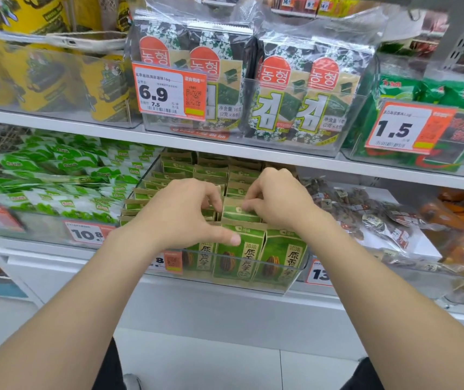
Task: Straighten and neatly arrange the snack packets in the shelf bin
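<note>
Snack packets (242, 251), flat green-and-tan paper rectangles, are stood upright, faces forward, inside a clear plastic shelf bin (292, 277); their tops are pinched by the curled left hand (180, 215) and right hand (278, 201).

Shop: white shelf (225, 152) tiers, clear bins (295, 142) packed with snacks, orange price tags (169, 91).

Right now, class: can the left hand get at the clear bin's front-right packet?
Probably yes: the front-right packet stands in the open bin beside the middle packet the left hand holds, though the right hand reaches in across it.
</note>
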A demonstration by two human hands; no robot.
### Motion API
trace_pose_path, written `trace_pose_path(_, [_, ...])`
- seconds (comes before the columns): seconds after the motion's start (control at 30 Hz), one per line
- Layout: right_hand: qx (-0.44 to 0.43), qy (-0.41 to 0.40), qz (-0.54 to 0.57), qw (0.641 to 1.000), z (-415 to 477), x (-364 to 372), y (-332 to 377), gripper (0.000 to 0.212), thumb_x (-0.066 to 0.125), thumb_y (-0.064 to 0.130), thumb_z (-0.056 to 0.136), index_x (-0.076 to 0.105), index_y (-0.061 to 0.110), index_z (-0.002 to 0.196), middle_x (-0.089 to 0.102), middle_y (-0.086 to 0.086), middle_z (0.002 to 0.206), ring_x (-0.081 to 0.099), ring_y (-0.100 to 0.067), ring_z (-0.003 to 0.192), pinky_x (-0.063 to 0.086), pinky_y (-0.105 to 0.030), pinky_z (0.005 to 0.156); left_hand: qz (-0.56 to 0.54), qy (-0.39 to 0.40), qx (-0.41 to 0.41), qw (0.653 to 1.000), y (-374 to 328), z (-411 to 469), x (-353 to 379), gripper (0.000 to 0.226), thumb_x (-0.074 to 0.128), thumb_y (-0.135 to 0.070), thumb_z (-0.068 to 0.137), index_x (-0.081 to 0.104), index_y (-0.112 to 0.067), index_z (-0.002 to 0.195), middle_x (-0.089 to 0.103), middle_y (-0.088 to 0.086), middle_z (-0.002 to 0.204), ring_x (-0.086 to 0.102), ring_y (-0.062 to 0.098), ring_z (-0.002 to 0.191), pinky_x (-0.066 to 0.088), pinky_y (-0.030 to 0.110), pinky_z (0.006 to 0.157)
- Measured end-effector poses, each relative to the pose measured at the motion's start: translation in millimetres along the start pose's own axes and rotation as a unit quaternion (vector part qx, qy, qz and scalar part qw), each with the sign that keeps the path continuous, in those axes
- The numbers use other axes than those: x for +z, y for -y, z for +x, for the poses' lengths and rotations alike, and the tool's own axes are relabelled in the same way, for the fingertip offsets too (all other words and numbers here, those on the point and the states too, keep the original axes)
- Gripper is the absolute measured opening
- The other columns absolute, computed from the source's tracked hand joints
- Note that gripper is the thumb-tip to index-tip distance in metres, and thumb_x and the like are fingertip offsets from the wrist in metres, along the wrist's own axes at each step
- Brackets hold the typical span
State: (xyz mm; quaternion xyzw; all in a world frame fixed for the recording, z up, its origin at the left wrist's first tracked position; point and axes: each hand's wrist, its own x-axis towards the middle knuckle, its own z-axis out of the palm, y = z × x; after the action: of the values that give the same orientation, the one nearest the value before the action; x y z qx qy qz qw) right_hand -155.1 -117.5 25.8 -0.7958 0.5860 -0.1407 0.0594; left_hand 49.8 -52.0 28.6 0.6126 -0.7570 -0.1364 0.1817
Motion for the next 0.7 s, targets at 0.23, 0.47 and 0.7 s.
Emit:
trace_pose_path(0.23, [0.011,-0.003,-0.009,1.0,-2.1,4.9,9.2,0.02,0.069,0.045,0.1,0.083,0.032,0.096,0.078,0.004,0.099,0.066,-0.03,0.105,0.05,-0.048,0.098,0.077,-0.071,-0.011,0.994,10.3,1.0,2.4,0.047,0.09,-0.058,0.072,0.062,-0.046,0.107,0.063,-0.021,0.1,0.047,0.013,0.111,0.025,0.044,0.09])
trace_pose_path(0.47, [-0.074,-0.088,0.079,0.99,-60.6,-21.7,16.4,0.011,0.071,0.034,0.094,0.07,0.031,0.083,0.067,0.014,0.067,0.064,-0.004,0.07,0.06,-0.039,0.077,0.052,-0.077,-0.027,0.995,17.7,8.5,-5.5,0.048,0.094,-0.053,0.068,0.062,-0.039,0.1,0.063,-0.019,0.097,0.048,0.015,0.11,0.028,0.046,0.095])
trace_pose_path(0.7, [-0.157,-0.071,-0.148,0.974,-104.4,7.7,32.4,0.013,0.08,0.032,0.088,0.075,0.023,0.095,0.065,0.001,0.098,0.061,-0.026,0.099,0.048,-0.033,0.067,0.153,-0.135,-0.004,0.979,1.8,-31.5,13.0,0.024,0.083,-0.044,0.082,0.063,-0.031,0.083,0.06,-0.015,0.082,0.061,0.019,0.09,0.038,0.034,0.069])
